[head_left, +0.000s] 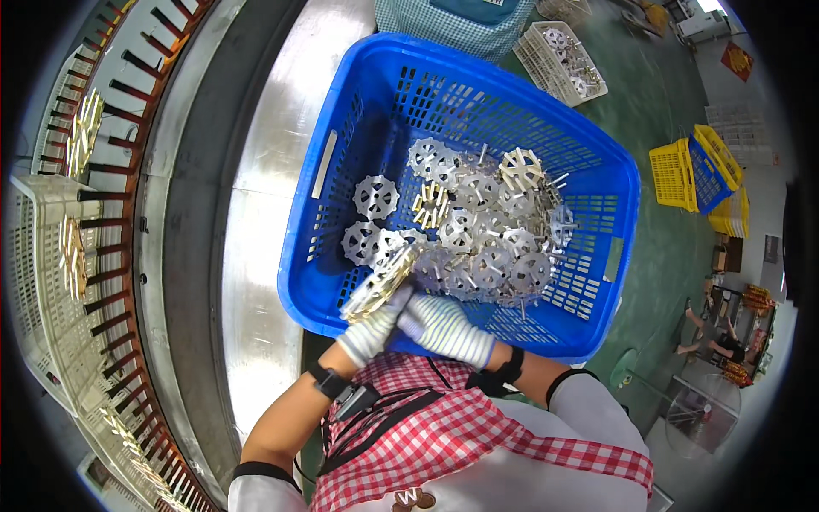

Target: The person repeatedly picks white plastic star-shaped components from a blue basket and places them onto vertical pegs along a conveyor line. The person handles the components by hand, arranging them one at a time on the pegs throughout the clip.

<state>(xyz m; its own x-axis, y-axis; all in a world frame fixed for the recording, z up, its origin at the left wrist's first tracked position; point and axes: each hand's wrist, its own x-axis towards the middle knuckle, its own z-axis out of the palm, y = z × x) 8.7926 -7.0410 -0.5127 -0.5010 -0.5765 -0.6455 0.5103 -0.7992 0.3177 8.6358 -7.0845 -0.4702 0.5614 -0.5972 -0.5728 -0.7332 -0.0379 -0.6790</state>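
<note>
Two gloved hands, left hand and right hand, grip a notched metal gear disc over a perforated blue plastic basket heaped with silvery discs.

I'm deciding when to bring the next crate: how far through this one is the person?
A few metal wheel parts already sit on the rack's pegs. The gloved left hand holds one part over the blue crate, the right hand beside it. A pile of parts remains inside, so much seems left.

blue crate open above, left floor bare, metal wheels heaped right, perhaps tangled
</note>
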